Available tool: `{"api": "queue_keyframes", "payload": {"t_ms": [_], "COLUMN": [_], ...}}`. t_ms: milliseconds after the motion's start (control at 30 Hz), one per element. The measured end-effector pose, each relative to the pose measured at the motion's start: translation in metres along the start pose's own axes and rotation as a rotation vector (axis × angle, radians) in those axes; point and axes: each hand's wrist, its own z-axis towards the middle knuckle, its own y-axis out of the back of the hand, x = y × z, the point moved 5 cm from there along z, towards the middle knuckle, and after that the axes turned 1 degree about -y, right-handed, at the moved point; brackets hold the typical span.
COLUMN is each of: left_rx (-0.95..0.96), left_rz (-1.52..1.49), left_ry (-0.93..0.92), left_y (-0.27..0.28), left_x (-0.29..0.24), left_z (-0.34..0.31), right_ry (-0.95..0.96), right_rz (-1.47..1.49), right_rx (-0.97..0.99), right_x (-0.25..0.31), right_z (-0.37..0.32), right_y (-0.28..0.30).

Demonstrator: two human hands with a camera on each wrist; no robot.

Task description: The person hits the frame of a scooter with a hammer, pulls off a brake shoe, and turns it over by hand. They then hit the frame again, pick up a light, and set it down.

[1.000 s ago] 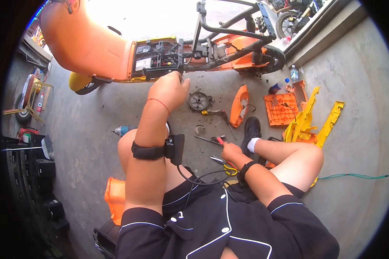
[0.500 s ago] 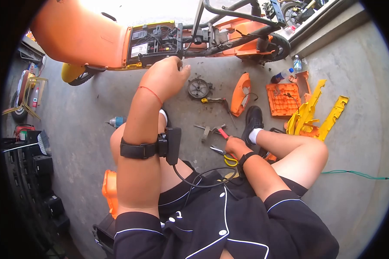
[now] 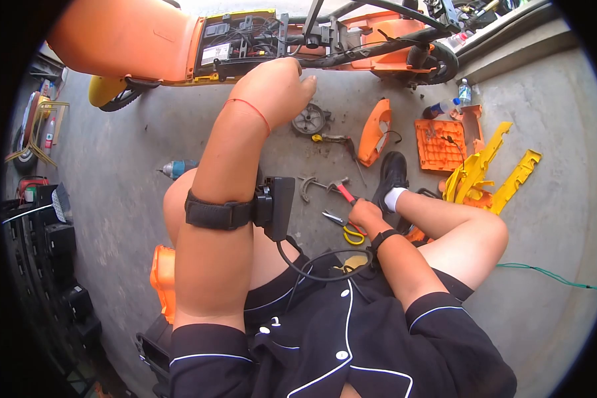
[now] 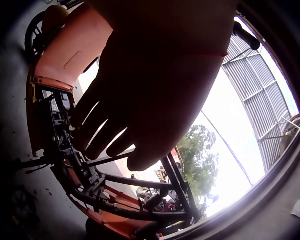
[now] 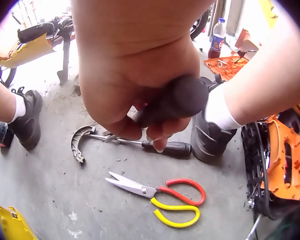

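My left hand (image 3: 272, 93) is held beside the near edge of the orange scooter (image 3: 139, 40), by its open wiring compartment (image 3: 242, 40). In the left wrist view, the dark fingers of that hand (image 4: 145, 95) are extended and spread over the scooter frame; whether they touch it I cannot tell. My right hand (image 3: 366, 215) grips a hammer (image 3: 345, 192) low over the floor. Its thick black handle end (image 5: 187, 97) faces the right wrist view, with the right hand (image 5: 140, 75) curled round it. Below lie a curved brake shoe (image 5: 80, 142) and a black-handled screwdriver (image 5: 172, 148).
Scissors (image 5: 145, 191) with red and yellow handles lie on the floor. Around them are a wheel hub (image 3: 310, 119), an orange panel (image 3: 376, 132), yellow parts (image 3: 514, 182), an orange tray (image 3: 439, 146) and bottles (image 3: 464, 93). A drill (image 3: 178, 168) lies near one knee.
The head view has shifted, so the scooter sits higher. My left hand has moved slightly right along it. The hammer's head and red handle show more clearly beyond my right hand.
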Motion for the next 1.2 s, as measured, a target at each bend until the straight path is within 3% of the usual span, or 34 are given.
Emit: {"api": "queue_keyframes", "payload": {"t_ms": [67, 133, 167, 333, 467, 800, 867, 967, 1033, 1200], "left_rx": [0.031, 0.025, 0.017, 0.021, 0.024, 0.079, 0.016, 0.007, -0.004, -0.022], "left_rz": [-0.013, 0.002, 0.018, 0.020, 0.005, 0.023, 0.037, 0.023, 0.022, -0.006], "left_ry": [0.002, 0.000, -0.007, -0.010, -0.005, 0.016, -0.010, -0.007, -0.011, -0.019], "left_y": [-0.002, -0.002, -0.002, -0.001, -0.005, -0.002, -0.003, -0.001, 0.004, 0.013], "left_x": [-0.001, -0.001, -0.001, -0.002, -0.001, 0.000, 0.002, 0.000, -0.004, -0.001], "left_z": [0.001, 0.000, 0.001, 0.002, 0.003, 0.001, 0.000, -0.003, -0.010, -0.026], "right_ry": [-0.029, 0.154, 0.153, 0.174, 0.278, 0.330, 0.329, 0.458, 0.492, 0.403], "right_rz": [-0.023, -0.105, -0.107, 0.126, -0.008, 0.127, 0.151, 0.061, 0.169, 0.299], "right_rx": [-0.019, 0.067, 0.071, 0.220, 0.233, 0.145, 0.165, 0.004, -0.155, -0.213], "right_x": [0.003, 0.018, 0.020, 0.036, 0.056, 0.089, 0.093, 0.101, 0.106, 0.125], "right_z": [-0.003, -0.007, -0.008, -0.013, -0.024, -0.020, -0.014, 0.012, 0.022, 0.050], "right_y": [0.006, 0.010, 0.014, 0.011, 0.014, 0.025, 0.021, 0.005, -0.001, -0.025]}}
